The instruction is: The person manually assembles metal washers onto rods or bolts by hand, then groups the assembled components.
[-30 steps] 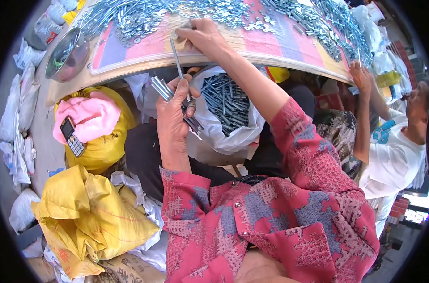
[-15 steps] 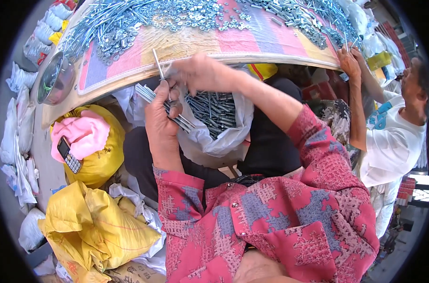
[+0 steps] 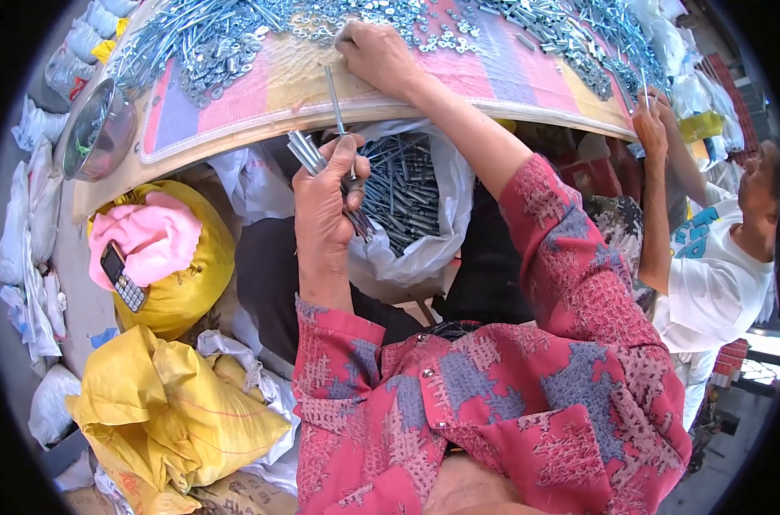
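Note:
My left hand (image 3: 328, 193) is closed around a bundle of anchor bolts (image 3: 306, 153) above a white plastic bag. One slim metal rod (image 3: 334, 99) stands up from between its thumb and forefinger. My right hand (image 3: 377, 58) reaches onto the table, its fingers bent down at the near edge of a spread of small nuts (image 3: 317, 26). Whatever those fingertips touch or pinch is hidden. Below, between my knees, the open white bag (image 3: 452, 202) holds many anchor bolts (image 3: 403, 193).
Long rods (image 3: 175, 43), washers (image 3: 205, 81) and metal sleeves (image 3: 544, 39) lie heaped on the striped cloth (image 3: 265, 94). A bowl (image 3: 102, 142) stands at the table's left. A phone (image 3: 122, 273) rests on pink cloth over a yellow sack (image 3: 192, 300). A co-worker (image 3: 716, 283) sits at right.
My right hand has moved away from the rod in my left hand, up onto the table by the nuts. My left hand, still holding its bundle, has shifted slightly right.

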Tool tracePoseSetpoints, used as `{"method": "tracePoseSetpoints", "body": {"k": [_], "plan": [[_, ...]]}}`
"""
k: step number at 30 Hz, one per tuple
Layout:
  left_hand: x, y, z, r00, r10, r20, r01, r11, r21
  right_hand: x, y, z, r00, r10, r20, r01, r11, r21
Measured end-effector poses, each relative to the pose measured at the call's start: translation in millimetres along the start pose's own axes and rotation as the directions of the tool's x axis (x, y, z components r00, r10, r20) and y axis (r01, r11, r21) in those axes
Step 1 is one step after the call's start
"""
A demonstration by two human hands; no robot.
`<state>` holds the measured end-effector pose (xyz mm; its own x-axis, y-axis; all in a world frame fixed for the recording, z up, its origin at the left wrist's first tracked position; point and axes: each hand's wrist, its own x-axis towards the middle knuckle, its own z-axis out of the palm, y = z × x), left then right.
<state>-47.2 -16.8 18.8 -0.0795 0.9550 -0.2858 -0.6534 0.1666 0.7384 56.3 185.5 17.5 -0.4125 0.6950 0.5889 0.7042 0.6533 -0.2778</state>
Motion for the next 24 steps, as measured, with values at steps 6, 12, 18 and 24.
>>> {"method": "tracePoseSetpoints", "body": {"k": [6, 12, 18, 24], "plan": [[1.6, -6.1, 4.2, 0.999, 0.002, 0.047, -0.003, 1.0, 0.028, -26.7, -20.2, -58.0, 0.899, 0.238, 0.368, -0.423, 0.691, 0.587], [-0.5, -17.7, 13.3, 0.985, -0.05, 0.164, 0.04, 0.997, 0.065, -56.2, -8.4, -69.8, 0.83, 0.358, 0.428, -0.479, 0.062, 0.876], [-1.0, -28.4, 22.6, 0.941, -0.176, 0.288, 0.202, 0.977, -0.063, -70.1, -9.7, -92.1, 0.833, 0.376, 0.406, -0.375, -0.156, 0.914], [7.0, -44.5, 25.9, 0.932, -0.246, 0.265, 0.258, 0.966, -0.01, -84.4, -10.1, -108.3, 0.943, 0.334, -0.003, -0.289, 0.819, 0.495]]}}
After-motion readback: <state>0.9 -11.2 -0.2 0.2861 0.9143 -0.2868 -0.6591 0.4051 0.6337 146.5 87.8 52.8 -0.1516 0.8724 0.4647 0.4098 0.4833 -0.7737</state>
